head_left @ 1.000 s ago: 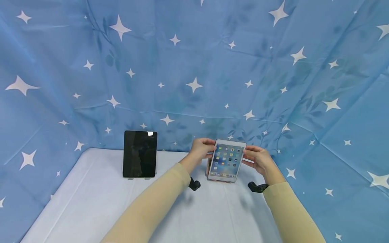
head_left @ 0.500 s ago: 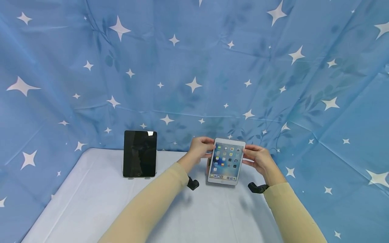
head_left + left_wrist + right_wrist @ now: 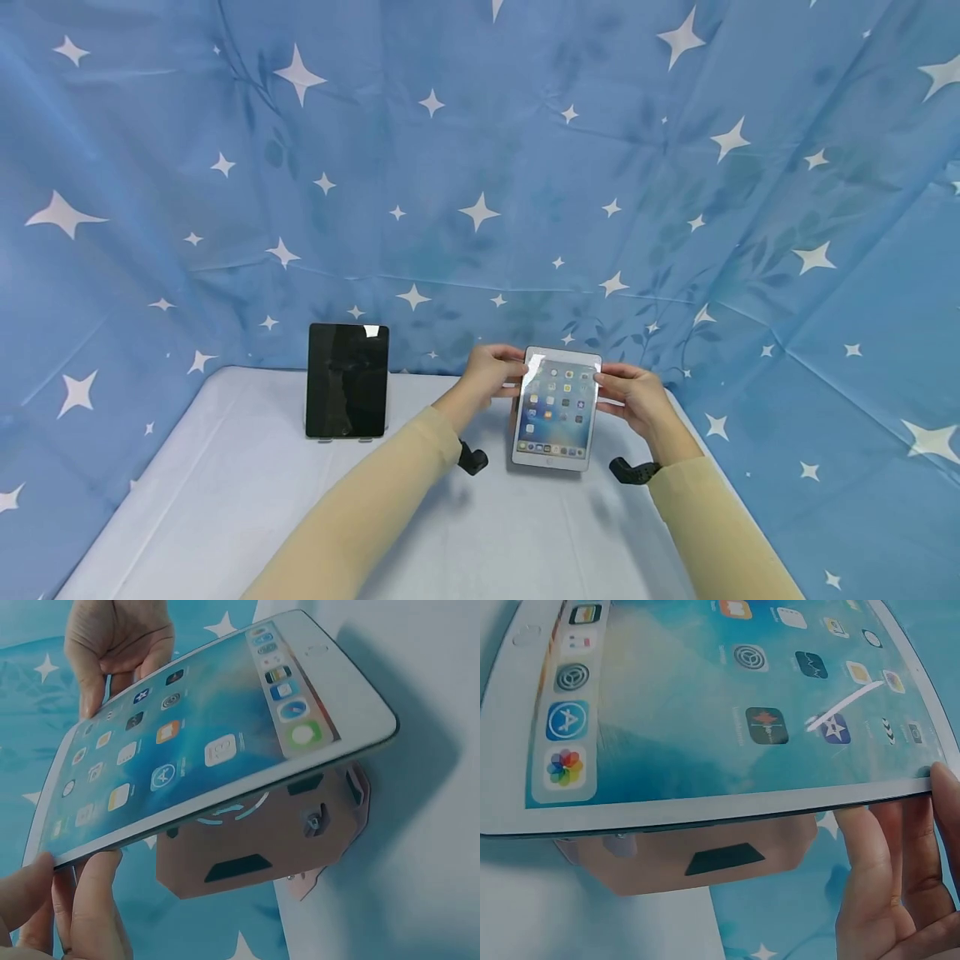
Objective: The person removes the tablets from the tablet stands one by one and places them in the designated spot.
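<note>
A white tablet (image 3: 557, 408) with a lit home screen is held above the table, tilted back. My left hand (image 3: 491, 371) grips its upper left edge and my right hand (image 3: 628, 393) grips its upper right edge. In the left wrist view the tablet (image 3: 202, 735) hangs over a pink folding stand (image 3: 262, 840), with left fingers (image 3: 90, 900) under its corner. In the right wrist view the tablet (image 3: 720, 705) is above the same stand (image 3: 697, 859), and right fingers (image 3: 885, 862) curl under its edge.
A black tablet (image 3: 347, 380) with a dark screen leans upright on a small stand at the back left of the pale table (image 3: 225, 500). Blue star-printed cloth (image 3: 480, 167) covers the back and sides. Black wrist-camera mounts (image 3: 633, 472) sit at both wrists.
Both hands have lifted the white tablet off the pink stand and brought it slightly nearer and lower in the head view, its screen tipping back and catching glare.
</note>
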A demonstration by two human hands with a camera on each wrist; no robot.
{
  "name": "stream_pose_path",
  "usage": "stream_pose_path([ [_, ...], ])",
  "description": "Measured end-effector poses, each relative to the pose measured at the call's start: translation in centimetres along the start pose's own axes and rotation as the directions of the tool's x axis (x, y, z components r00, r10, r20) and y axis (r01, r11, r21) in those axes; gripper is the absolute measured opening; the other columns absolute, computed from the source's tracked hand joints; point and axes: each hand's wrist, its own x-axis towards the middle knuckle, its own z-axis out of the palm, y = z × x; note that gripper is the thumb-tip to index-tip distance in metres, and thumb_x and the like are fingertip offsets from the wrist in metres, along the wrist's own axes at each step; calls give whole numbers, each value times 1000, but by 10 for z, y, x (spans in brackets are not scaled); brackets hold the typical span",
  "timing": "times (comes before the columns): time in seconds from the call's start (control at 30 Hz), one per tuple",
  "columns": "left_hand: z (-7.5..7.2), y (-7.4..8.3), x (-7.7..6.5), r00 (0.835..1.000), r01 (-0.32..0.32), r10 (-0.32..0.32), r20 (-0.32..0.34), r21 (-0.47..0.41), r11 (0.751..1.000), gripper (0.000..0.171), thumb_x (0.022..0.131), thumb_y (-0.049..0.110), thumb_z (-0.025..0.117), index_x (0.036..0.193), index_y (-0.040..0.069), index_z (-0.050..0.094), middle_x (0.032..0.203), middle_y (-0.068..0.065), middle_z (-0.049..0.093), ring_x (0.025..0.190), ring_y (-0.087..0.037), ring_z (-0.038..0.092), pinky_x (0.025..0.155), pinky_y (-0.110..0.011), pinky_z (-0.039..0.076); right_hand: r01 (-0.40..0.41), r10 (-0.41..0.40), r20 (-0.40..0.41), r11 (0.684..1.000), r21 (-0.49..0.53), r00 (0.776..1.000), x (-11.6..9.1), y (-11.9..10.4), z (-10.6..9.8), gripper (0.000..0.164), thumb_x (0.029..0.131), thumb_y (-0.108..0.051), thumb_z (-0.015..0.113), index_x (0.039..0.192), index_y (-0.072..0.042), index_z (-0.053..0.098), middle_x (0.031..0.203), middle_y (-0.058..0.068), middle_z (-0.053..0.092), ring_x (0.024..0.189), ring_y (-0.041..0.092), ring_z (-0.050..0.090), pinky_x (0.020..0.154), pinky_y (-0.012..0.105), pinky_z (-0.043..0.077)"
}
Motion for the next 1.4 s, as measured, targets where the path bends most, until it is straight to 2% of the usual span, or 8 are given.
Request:
stream_pose_path([
  [0.23, -3, -5, -3, 1000, 23, -23, 8, -4, 1000, 22, 95, 8, 82, 116, 14, 80, 107, -9, 77, 93, -23, 79, 76, -36, 70, 6, -6, 4, 1000, -20, 1000, -3, 6, 2, 6, 99, -19, 81, 102, -24, 82, 94, -9, 80, 83, 13, 77, 75, 32, 69],
  [0.57, -8, -13, -11, 999, 49, -49, 15, -20, 999, 24, 97, 9, 80, 120, 13, 78, 110, -10, 78, 91, -19, 78, 83, -40, 69, 10, -10, 14, 999, -40, 1000, -8, 16, 6, 8, 100, -18, 79, 106, -23, 82, 93, -10, 79, 81, 12, 75, 72, 30, 68],
  [0.77, -11, -19, -15, 998, 62, -61, 25, -30, 998, 23, 96, 8, 80, 119, 11, 78, 110, -10, 79, 89, -19, 79, 76, -37, 70, -7, 7, -6, 999, -46, 1000, -10, 22, 8, 7, 100, -17, 79, 106, -21, 82, 92, -8, 80, 79, 13, 75, 70, 31, 68],
  [0.9, -11, -22, -16, 998, 63, -63, 22, -34, 997, 23, 95, 9, 81, 118, 11, 78, 110, -10, 79, 90, -19, 79, 72, -34, 69, -19, 18, -11, 998, -57, 1000, -11, 25, 9, 10, 101, -18, 78, 111, -18, 81, 92, -7, 79, 79, 13, 75, 70, 31, 68],
  [1.1, -12, -29, -19, 997, 76, -76, 15, -36, 996, 23, 95, 8, 80, 118, 11, 78, 108, -10, 79, 89, -20, 79, 75, -36, 70, -34, 33, -21, 996, -81, 999, -14, 31, 10, 18, 102, -18, 77, 119, -14, 79, 94, -7, 78, 81, 14, 74, 72, 30, 68],
  [1.4, -13, -37, -25, 996, 92, -92, -7, -41, 995, 24, 95, 6, 81, 118, 10, 77, 106, -12, 79, 88, -20, 79, 74, -36, 70, -51, 48, -32, 995, -88, 998, -17, 39, 13, 14, 102, -18, 76, 115, -17, 80, 93, -8, 79, 79, 14, 73, 70, 28, 67],
])
